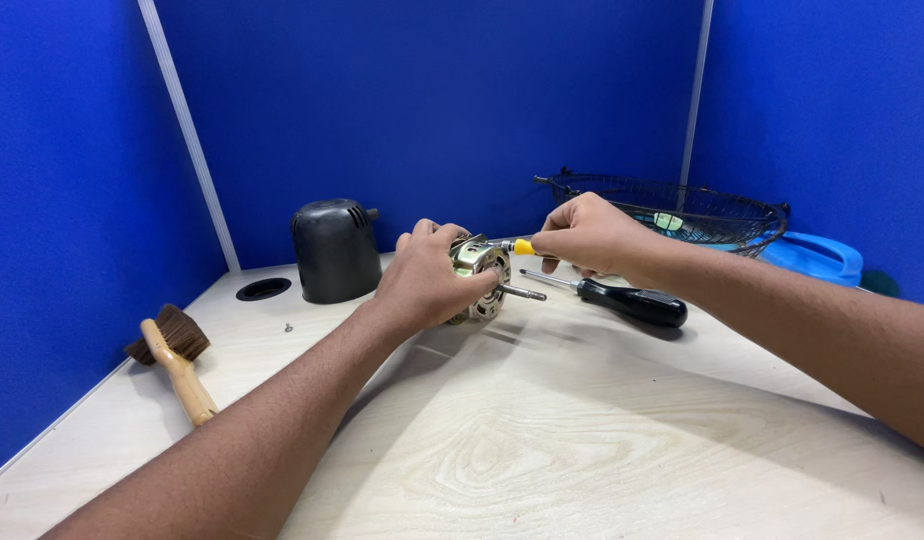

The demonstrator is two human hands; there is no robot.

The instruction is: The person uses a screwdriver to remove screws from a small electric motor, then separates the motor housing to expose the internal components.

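My left hand (425, 276) grips a small metal fan motor (479, 270) with a shaft sticking out toward the right, holding it just above the wooden table. My right hand (589, 234) holds a small yellow-handled screwdriver (520, 246), its tip touching the top of the motor. A second screwdriver with a black handle (632, 300) lies on the table just right of the motor, below my right hand.
A black plastic motor cover (334, 250) stands behind my left hand. A wooden-handled brush (177, 358) lies at the left. A wire fan guard (682, 210) and a blue fan part (817, 256) sit at the back right. A round cable hole (264, 289) and a small screw (288, 327) are near the left corner.
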